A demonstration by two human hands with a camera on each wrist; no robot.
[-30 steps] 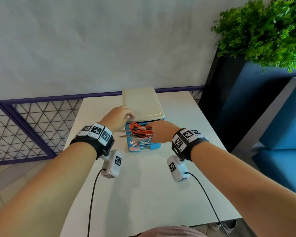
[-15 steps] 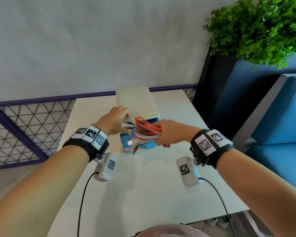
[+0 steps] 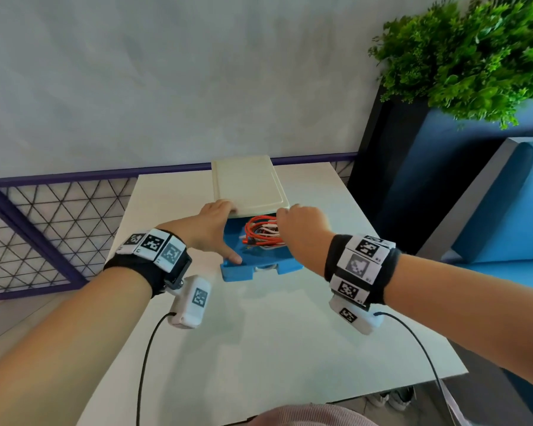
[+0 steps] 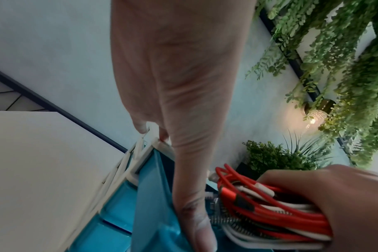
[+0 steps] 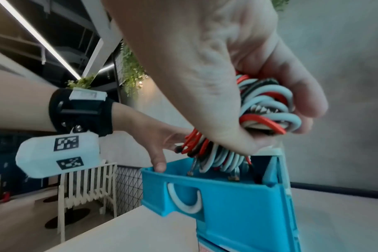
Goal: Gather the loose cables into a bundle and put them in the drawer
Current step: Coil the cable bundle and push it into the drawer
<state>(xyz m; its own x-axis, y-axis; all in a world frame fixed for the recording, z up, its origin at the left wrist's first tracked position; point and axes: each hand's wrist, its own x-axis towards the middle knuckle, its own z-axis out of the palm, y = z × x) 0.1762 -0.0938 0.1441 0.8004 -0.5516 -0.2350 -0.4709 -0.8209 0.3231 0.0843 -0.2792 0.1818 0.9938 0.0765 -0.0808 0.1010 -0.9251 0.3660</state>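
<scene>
A: From the head camera, which step is this?

B: I judge it is the last one. The right hand (image 3: 302, 229) holds the cable bundle (image 3: 260, 230) over the open blue drawer (image 3: 260, 265). The left hand (image 3: 211, 230) steadies the drawer: its fingers lie on the cream top (image 3: 246, 182) and its thumb is on the drawer's front rim.

A: And the left wrist camera?

B: The left hand's fingers (image 4: 140, 126) are almost straight and reach to the cabinet edge. The bundle (image 4: 270, 209) is red and white loops with a metal spring among them.

A: The right wrist camera?

B: The right hand's fingers (image 5: 302, 95) are curled around the coils (image 5: 268, 109). The lower loops hang inside the drawer (image 5: 227, 191). Next the hand should go down and let go, so that no loop stays over the rim, and then push the drawer in.
</scene>
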